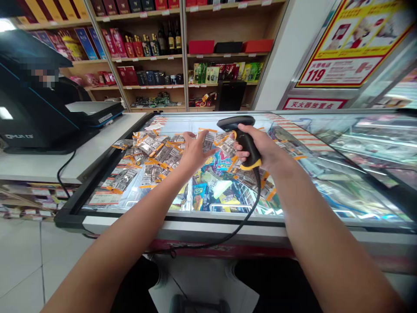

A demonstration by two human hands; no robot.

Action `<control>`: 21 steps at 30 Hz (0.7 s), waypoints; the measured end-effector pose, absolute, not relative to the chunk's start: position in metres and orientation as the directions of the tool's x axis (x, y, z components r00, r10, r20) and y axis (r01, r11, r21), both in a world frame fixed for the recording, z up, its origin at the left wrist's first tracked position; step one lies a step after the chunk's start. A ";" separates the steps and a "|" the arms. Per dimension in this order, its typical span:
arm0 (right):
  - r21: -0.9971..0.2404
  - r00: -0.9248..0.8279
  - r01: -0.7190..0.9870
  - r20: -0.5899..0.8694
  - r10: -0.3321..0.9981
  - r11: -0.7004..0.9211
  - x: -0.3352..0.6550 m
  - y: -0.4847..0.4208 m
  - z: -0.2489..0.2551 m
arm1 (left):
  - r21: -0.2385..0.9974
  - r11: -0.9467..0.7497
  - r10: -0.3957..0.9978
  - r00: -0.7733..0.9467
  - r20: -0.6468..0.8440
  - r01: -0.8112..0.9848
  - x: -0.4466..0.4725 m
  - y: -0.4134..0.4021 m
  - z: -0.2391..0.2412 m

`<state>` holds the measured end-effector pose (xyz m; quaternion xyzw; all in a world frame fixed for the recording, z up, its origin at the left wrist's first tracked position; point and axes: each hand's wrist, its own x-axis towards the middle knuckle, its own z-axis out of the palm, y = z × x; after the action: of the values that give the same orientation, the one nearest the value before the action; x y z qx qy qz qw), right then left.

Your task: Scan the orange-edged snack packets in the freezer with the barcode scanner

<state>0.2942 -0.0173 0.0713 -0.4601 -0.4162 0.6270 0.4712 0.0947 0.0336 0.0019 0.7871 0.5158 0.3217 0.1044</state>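
Observation:
My right hand (252, 145) is wrapped round the grip of a black and yellow barcode scanner (246, 141), whose head points left over the glass freezer top. A cable (241, 226) hangs from the grip and runs down to the left. My left hand (195, 150) reaches over the glass with its fingers spread, close to a small packet (208, 139) with orange edges. Whether its fingertips touch that packet I cannot tell. More of these clear packets (148, 145) with orange ends lie heaped to the left of my hand. Other packets (250, 178) lie beneath the scanner.
Frozen goods (208, 195) show through the glass of the chest freezer (195, 221). On the left, a black checkout machine (32, 108) stands on a white counter (61, 167). Shelves (153, 56) with boxes and bottles line the back. A person (42, 76) is behind the machine.

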 end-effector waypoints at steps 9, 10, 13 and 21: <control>-0.945 -0.139 0.013 -0.326 0.935 -0.328 0.289 -0.019 0.064 | 0.295 -0.533 0.846 0.507 0.165 0.793 0.051 0.060 0.012; -0.941 -0.152 0.048 -0.337 0.929 -0.334 0.289 -0.019 0.063 | 0.274 -0.574 0.818 0.556 0.148 0.771 0.047 0.061 0.014; -0.932 -0.185 0.130 -0.358 0.915 -0.338 0.289 -0.018 0.058 | 0.226 -0.639 0.767 0.631 0.117 0.735 0.039 0.063 0.016; -0.914 -0.164 0.172 -0.393 0.905 -0.366 0.282 -0.017 0.053 | 0.027 -0.532 0.831 0.515 0.211 0.847 0.049 0.063 0.008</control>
<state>0.2820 -0.0171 0.0532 -0.5697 -0.4726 0.5988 0.3057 0.0488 0.0633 0.0079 0.8694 0.4823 0.0994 -0.0395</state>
